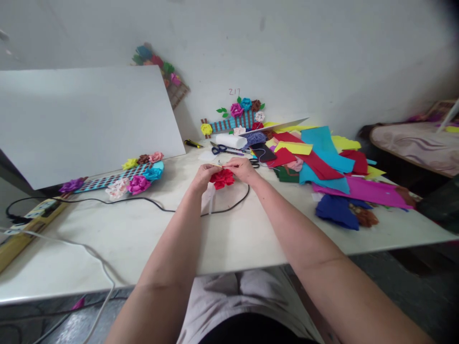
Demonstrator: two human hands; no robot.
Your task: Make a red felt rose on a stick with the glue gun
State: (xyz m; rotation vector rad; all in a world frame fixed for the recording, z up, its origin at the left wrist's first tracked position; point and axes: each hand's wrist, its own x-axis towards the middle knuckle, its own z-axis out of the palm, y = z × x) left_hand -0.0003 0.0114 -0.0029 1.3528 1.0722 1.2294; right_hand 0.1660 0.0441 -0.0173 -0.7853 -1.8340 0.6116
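Over the middle of the table, both my hands are closed around a red paper flower (224,178). My left hand (205,175) pinches its left upper edge, and my right hand (242,169) grips the upper right side. Its red petals hang below my fingertips; the part between the fingers is hidden. A thin whitish strip dangles under my left hand, and I cannot make out what it belongs to. Just behind my hands lie dark-handled scissors (218,149), a white roll (231,141) and a ball of blue-violet yarn (256,139).
A black cable (118,200) loops across the table from the power strip (32,224). Left stands a white board (89,124), with a flower-decorated paper guitar (120,177) before it. Coloured crepe paper (322,162) piles up on the right. A yellow cutter (193,143) lies behind.
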